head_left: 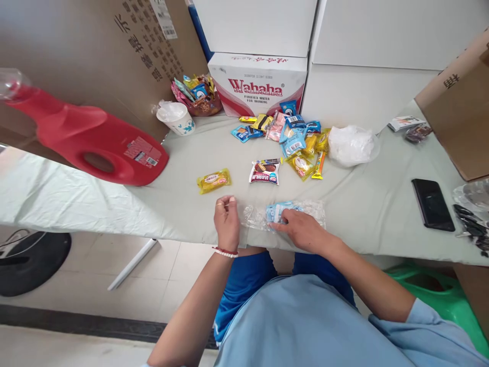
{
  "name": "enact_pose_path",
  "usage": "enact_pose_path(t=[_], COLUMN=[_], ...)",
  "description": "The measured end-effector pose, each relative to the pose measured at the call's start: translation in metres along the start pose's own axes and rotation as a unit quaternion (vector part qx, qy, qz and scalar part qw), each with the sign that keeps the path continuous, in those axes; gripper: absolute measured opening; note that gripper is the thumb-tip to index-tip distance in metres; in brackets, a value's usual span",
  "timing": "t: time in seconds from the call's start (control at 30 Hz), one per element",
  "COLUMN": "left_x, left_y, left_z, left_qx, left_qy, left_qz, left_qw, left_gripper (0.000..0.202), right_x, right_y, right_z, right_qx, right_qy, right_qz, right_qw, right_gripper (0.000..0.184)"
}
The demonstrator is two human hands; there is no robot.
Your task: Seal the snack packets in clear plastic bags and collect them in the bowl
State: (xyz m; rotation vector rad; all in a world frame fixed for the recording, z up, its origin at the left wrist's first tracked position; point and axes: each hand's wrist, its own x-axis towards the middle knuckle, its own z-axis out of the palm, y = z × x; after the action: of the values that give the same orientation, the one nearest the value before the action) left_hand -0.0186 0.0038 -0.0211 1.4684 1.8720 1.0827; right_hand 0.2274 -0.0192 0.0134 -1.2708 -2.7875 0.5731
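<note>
The person's right grip rests its fingers on a blue packet at the near edge of the bench; whether it is grasping or only touching cannot be told. The packet lies just under the fingertips, amid crinkled clear plastic that spreads to both sides of it. The left grip is curled in, thumb against fingers (a thin scrap of plastic could be hidden there), just beyond the plastic's left end. Past it lies a yellow snack, with a dark red and white snack farther right, near a heap of sweets.
</note>
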Motion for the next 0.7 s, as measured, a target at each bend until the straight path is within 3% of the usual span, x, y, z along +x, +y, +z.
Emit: enact_pose_path(t=[0.1, 0.17, 0.23, 0.3, 0.37, 0.5, 0.57, 0.63, 0.7], left_x=[0.006, 0.002, -0.005, -0.012, -0.02, -0.034, -0.041, -0.048, -0.056], left_y=[0.019, 0.031, 0.04, 0.046, 0.05, 0.059, 0.064, 0.07, 0.075], left_z=[0.005, 0.004, -0.002, -0.01, -0.013, 0.008, 0.024, 0.035, 0.039], left_qx=[0.102, 0.178, 0.207, 0.173, 0.091, -0.056, -0.028, 0.067, 0.179], left_qy=[-0.007, -0.088, -0.148, -0.167, -0.157, -0.185, -0.205, -0.218, -0.228], left_qz=[0.002, 0.042, 0.058, 0.044, 0.01, -0.026, 0.015, 0.093, 0.171], left_qw=[0.995, 0.979, 0.965, 0.97, 0.983, 0.981, 0.978, 0.969, 0.942], left_gripper=[0.045, 0.043, 0.025, 0.014, 0.016, 0.018, 0.022, 0.027, 0.028], right_x=[-0.001, -0.003, -0.006, -0.009, -0.012, -0.017, -0.021, -0.027, -0.033], right_y=[-0.005, -0.003, 0.002, 0.008, 0.012, 0.014, 0.017, 0.024, 0.034], right_z=[-0.002, 0.0, 0.004, 0.009, 0.012, 0.009, 0.003, -0.003, -0.007], right_qx=[-0.004, 0.023, 0.073, 0.131, 0.175, 0.214, 0.249, 0.304, 0.338], right_qy=[0.01, 0.024, 0.042, 0.061, 0.077, 0.083, 0.07, 0.052, 0.081], right_qz=[0.003, -0.001, -0.016, -0.037, -0.053, -0.056, -0.063, -0.066, -0.004], right_qw=[1.0, 0.999, 0.996, 0.989, 0.98, 0.972, 0.964, 0.949, 0.938], right_gripper=[0.053, 0.051, 0.053, 0.056, 0.057, 0.043, 0.037, 0.033, 0.031])
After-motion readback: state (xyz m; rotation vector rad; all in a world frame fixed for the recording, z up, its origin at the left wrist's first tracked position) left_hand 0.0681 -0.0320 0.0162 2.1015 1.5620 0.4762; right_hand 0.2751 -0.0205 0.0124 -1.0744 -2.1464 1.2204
